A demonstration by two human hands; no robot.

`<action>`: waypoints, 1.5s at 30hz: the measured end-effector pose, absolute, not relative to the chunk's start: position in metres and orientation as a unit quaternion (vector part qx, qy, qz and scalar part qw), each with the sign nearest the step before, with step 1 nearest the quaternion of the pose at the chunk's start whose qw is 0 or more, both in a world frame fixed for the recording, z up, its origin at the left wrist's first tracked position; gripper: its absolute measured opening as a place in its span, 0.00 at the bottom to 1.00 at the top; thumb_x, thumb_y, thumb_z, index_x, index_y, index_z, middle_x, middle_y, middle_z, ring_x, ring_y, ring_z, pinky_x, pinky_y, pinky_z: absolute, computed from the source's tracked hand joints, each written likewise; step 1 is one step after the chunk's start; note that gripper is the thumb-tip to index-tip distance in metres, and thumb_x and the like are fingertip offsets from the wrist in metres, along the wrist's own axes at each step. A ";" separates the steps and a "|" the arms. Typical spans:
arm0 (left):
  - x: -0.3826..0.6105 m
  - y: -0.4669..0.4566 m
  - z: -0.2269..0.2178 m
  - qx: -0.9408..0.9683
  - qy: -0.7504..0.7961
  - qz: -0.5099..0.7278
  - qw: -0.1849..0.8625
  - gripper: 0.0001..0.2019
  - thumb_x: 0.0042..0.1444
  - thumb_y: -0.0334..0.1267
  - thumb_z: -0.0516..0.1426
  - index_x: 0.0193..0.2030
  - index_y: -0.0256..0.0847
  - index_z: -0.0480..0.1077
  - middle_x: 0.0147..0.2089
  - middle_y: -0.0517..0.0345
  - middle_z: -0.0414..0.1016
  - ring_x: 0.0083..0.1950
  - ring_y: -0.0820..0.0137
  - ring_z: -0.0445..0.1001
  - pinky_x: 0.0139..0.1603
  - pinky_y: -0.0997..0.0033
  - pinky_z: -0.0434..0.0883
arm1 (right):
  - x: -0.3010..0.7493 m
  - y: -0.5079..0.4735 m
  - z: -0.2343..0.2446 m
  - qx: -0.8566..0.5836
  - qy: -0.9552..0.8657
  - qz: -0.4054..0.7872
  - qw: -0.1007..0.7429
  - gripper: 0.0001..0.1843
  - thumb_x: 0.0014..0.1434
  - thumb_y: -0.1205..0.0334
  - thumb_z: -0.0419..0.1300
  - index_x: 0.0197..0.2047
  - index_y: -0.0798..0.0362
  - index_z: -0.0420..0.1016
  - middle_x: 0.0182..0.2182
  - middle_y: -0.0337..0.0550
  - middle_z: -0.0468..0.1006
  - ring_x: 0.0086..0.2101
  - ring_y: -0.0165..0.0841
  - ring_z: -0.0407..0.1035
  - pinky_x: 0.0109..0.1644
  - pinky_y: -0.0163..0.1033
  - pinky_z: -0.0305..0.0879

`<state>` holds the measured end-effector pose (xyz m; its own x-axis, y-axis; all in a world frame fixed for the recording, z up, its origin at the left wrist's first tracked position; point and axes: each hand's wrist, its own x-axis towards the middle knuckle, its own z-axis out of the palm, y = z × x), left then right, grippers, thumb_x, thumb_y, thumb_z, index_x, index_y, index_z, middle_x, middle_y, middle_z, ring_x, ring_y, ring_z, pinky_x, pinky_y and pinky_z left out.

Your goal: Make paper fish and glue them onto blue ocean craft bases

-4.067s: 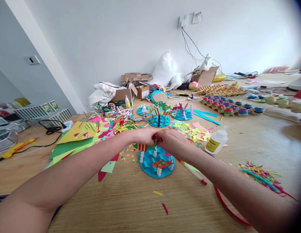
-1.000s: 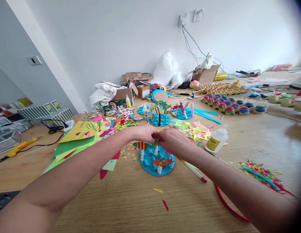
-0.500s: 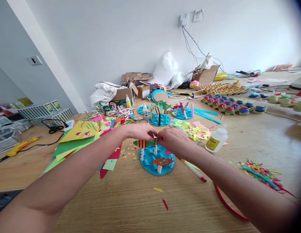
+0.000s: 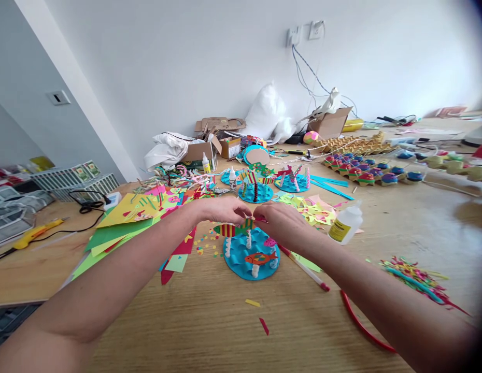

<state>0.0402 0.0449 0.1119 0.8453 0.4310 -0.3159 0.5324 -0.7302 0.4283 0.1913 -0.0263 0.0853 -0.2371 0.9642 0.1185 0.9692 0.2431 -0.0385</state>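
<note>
A blue scalloped round base [image 4: 235, 265] lies on the table in front of me, with twisted white stems standing on it. Paper fish top these stems: an orange fish [image 4: 260, 258], a red-and-yellow striped fish [image 4: 227, 230] and a green striped paper fish [image 4: 247, 225]; a small pink paper piece [image 4: 269, 242] is at the right. My left hand [image 4: 229, 210] has its fingers bent and closed at the upper edge of the green striped fish. My right hand [image 4: 280, 220] pinches beside the same fish; what lies between its fingertips is too small to make out.
A clear glue bottle [image 4: 345, 224] and a red-ended pen [image 4: 309, 272] lie right of the base. Coloured paper sheets [image 4: 126, 217] are stacked left. Behind stand similar blue decorated bases [image 4: 251, 195], cartons [image 4: 200, 151] and painted egg trays [image 4: 367, 171]. Paper strips [image 4: 414, 282] lie right.
My right hand has shifted slightly right, away from the green striped fish, uncovering more of it and the pink piece. My left hand stays nearly where it was.
</note>
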 end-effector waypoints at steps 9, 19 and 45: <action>0.040 0.042 0.113 0.910 0.293 -0.089 0.280 0.21 0.48 0.32 0.51 0.51 0.38 0.64 0.47 0.54 0.71 0.45 0.71 0.69 0.40 0.78 0.65 | 0.200 -0.040 0.090 -0.622 -0.772 -0.022 0.126 0.13 0.57 0.59 0.50 0.37 0.50 0.75 0.35 0.44 0.77 0.34 0.33 0.69 0.31 0.33 0.56; 0.041 0.038 0.120 0.890 0.327 -0.070 0.309 0.23 0.47 0.35 0.54 0.52 0.34 0.63 0.49 0.51 0.70 0.48 0.69 0.69 0.42 0.76 0.65 | 0.208 -0.067 0.084 -0.616 -0.752 0.015 0.235 0.11 0.57 0.63 0.52 0.38 0.50 0.74 0.40 0.41 0.77 0.39 0.35 0.69 0.37 0.35 0.59; 0.006 0.003 0.140 0.898 0.373 0.114 0.204 0.15 0.52 0.35 0.51 0.47 0.43 0.67 0.49 0.57 0.70 0.50 0.67 0.67 0.49 0.67 0.63 | 0.217 -0.081 0.083 -0.479 -0.715 -0.167 0.481 0.07 0.55 0.67 0.54 0.36 0.52 0.72 0.39 0.47 0.74 0.41 0.38 0.68 0.43 0.45 0.64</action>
<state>0.0059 0.0034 0.1401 0.6953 0.7168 0.0523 0.6239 -0.6381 0.4512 0.2168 -0.0814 0.0832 -0.0793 0.5249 0.8475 0.8458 0.4854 -0.2215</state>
